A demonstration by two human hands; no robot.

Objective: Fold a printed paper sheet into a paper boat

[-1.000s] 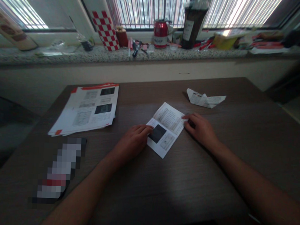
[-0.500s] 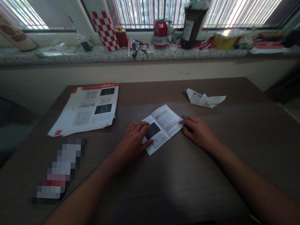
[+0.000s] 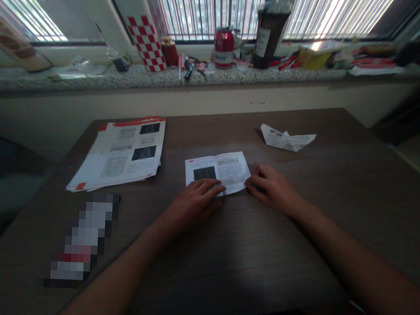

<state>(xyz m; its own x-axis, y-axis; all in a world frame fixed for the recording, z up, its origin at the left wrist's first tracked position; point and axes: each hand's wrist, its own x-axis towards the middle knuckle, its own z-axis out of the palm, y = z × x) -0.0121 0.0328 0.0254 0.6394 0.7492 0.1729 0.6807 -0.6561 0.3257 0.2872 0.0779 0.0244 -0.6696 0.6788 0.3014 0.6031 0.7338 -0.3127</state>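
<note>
A printed sheet of paper [image 3: 231,169] with a crease down its middle lies on the table between my hands. My left hand [image 3: 203,196] rests over its near edge, fingers stretched out flat on the print and covering part of it. At the sheet's right corner, my right hand [image 3: 264,185] has its fingers bent together, pinching the paper. Beyond my right hand sits a folded paper boat [image 3: 288,140], apart from both hands.
To the left lies a stack of printed sheets [image 3: 126,158] on the brown table [image 3: 205,268]. Nearer me is a pixelated oblong object [image 3: 84,238]. Along the granite windowsill [image 3: 143,82] stand a red can [image 3: 223,47], a dark container [image 3: 269,37] and various small items.
The sheet has turned anticlockwise, its creased halves now side by side before me. My left hand has slid right to the near edge; my right hand has shifted slightly left and nearer.
</note>
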